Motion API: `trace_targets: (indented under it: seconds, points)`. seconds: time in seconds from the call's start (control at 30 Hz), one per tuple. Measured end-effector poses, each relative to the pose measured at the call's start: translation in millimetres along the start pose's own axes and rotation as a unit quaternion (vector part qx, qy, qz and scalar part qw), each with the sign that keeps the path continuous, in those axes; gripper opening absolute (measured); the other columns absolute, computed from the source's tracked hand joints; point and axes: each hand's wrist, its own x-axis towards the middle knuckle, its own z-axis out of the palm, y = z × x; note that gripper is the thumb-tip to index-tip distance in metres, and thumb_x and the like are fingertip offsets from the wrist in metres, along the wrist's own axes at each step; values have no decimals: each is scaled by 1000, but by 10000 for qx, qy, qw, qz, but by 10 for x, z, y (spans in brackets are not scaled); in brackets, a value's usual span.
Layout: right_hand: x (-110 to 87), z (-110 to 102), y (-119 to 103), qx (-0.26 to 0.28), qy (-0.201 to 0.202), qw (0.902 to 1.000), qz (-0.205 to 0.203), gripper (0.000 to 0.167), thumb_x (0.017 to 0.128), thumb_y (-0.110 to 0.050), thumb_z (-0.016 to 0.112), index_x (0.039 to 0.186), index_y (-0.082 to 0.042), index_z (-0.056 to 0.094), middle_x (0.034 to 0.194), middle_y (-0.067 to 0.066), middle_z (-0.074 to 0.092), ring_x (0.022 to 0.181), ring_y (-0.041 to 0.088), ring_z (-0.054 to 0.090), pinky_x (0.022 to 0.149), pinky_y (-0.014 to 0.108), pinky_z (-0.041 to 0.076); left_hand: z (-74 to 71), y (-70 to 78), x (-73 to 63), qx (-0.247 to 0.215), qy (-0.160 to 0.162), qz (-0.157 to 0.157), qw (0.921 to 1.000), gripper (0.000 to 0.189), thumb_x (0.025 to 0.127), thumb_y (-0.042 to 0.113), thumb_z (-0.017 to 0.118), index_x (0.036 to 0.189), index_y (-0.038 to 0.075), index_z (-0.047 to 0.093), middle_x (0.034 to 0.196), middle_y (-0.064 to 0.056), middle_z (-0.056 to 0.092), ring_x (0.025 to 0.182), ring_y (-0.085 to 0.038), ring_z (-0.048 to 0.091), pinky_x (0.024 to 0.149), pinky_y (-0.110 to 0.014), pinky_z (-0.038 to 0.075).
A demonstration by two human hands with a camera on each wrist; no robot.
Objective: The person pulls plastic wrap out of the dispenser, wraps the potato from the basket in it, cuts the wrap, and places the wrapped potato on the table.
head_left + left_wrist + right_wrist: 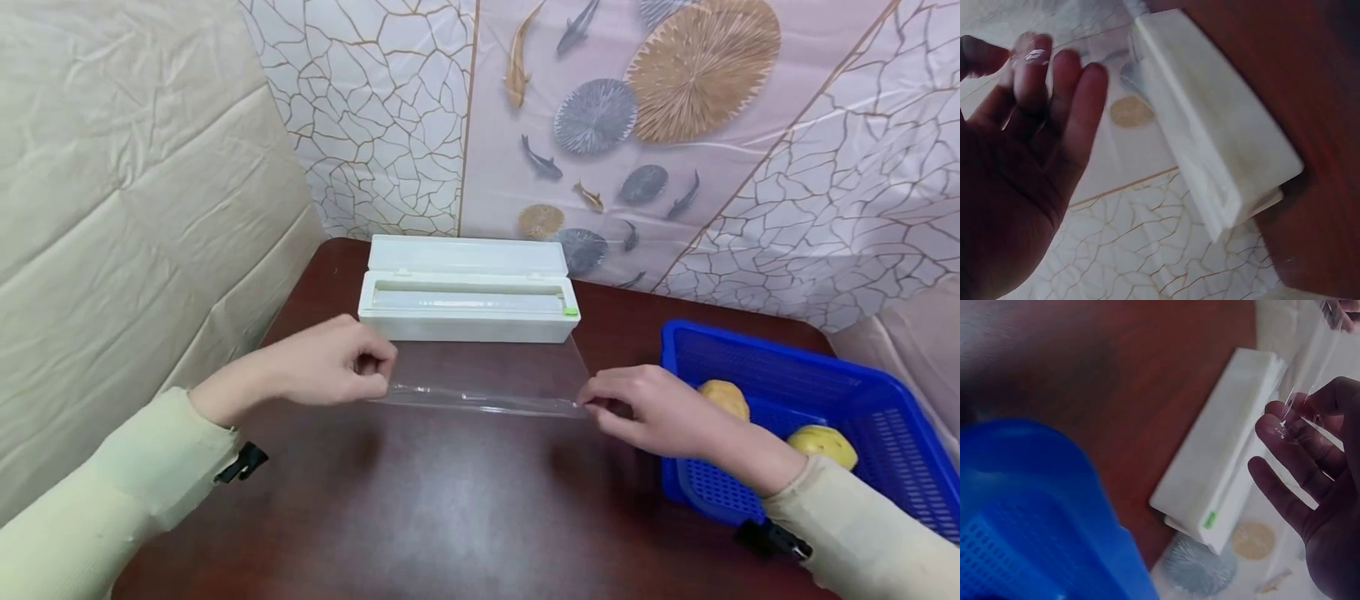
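Observation:
A sheet of clear plastic wrap (480,371) stretches from a white dispenser box (465,329) toward the person. The box's lid stands raised, and a wrap roll (465,302) lies inside. At the sheet's near left corner, the left hand (337,362) pinches the edge between thumb and fingers. The right hand (648,412) pinches the near right corner. Between them the wrap's front edge is gathered into a shiny band above the table. In the right wrist view, film clings over the fingertips (1279,428); the left wrist view shows film at the fingers (1035,59) too.
A blue plastic basket (873,375) stands on the right of the dark wooden table (450,517), partly behind the right forearm. It holds a yellow item (823,446) and a tan-orange item (725,398). A patterned cloth wall (390,125) rises behind the box.

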Motion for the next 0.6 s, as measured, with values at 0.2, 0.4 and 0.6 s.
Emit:
trace_targets:
  seconds: [0.2,0.4,0.6]
  points:
    - [-20,172,-22,75,-719,9972,214,14,95,-7,73,103,-18,75,96,-12,70,76,0,60,66,26,54,273,-100,-4,19,-594,-183,9981,30,84,6,57,62,24,48,56,17,35,55,1,33,56,-22,30]
    - [-5,327,-16,-94,-1183,9923,358,8,96,-12,71,98,-19,75,90,-13,68,72,-2,57,65,28,53,535,-226,14,263,-661,-135,9974,37,93,8,56,60,23,52,53,19,41,50,1,38,56,-23,36]
    - [56,452,-12,-126,-1713,9840,471,9,103,-19,69,98,-18,77,90,-11,73,77,4,68,68,36,58,782,-394,12,843,-472,152,9952,24,92,11,66,71,22,64,60,17,46,54,1,41,56,-25,42]
